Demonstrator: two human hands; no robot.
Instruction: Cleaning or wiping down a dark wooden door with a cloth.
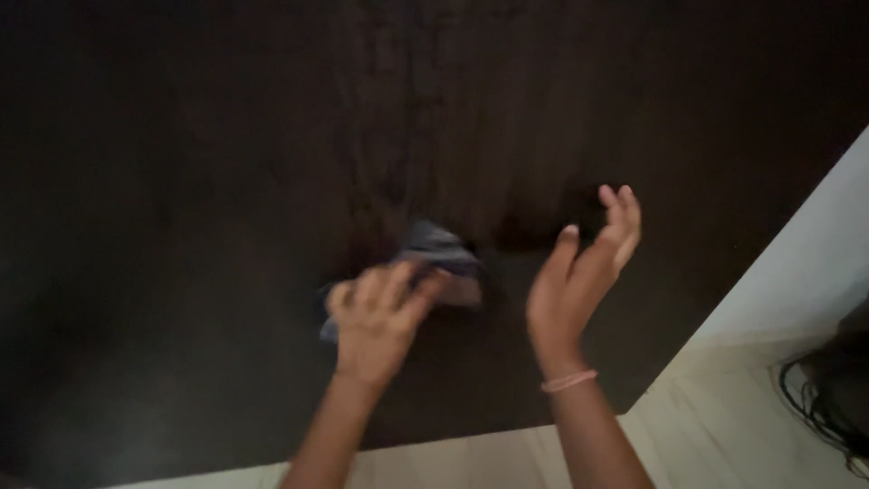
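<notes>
The cloth (441, 258) is small, soft and crumpled. It is dark blue-grey with lighter folds, and it looks blurry, so its edges are hard to see. It lies bunched up on the dark table (181, 181), near the middle of the picture. Its long way runs on a slant, from the lower left, under the fingers, up to the right, where a pointed bit sticks out toward the far side of the table. The left hand (378, 321) is on top of its near end, with the fingers curled down and gripping the cloth. The right hand (579, 272) is just beside the cloth, to its right, and is not touching it. That hand is up in the air over the table, with the fingers spread loose and holding nothing. A pink band (568, 381) goes round the right wrist. The table is very dark brown with faint wood lines. Past its near edge is a pale floor (724, 417). Some black cords (828, 407) lie at the far right.
</notes>
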